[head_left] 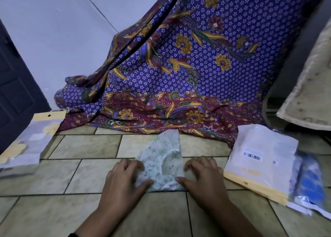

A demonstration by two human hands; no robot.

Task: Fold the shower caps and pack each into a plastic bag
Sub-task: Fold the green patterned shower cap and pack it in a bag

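A translucent white shower cap (162,157) with a green floral print lies partly folded on the tiled floor, its far end pointing away from me. My left hand (125,178) rests on its left side, fingers spread over the plastic and thumb pressing its lower edge. My right hand (201,175) presses on its right edge with fingers apart. To the right lies a plastic bag (259,157) with a yellow header strip and barcode label. Another packaged bag with yellow flowers (30,140) lies at the left.
A purple and maroon batik cloth (179,66) drapes down the back and onto the floor. A blue-printed packet (309,181) lies at the far right beside the bag. A dark door (14,86) stands at the left and a worn mat (308,86) leans at the right.
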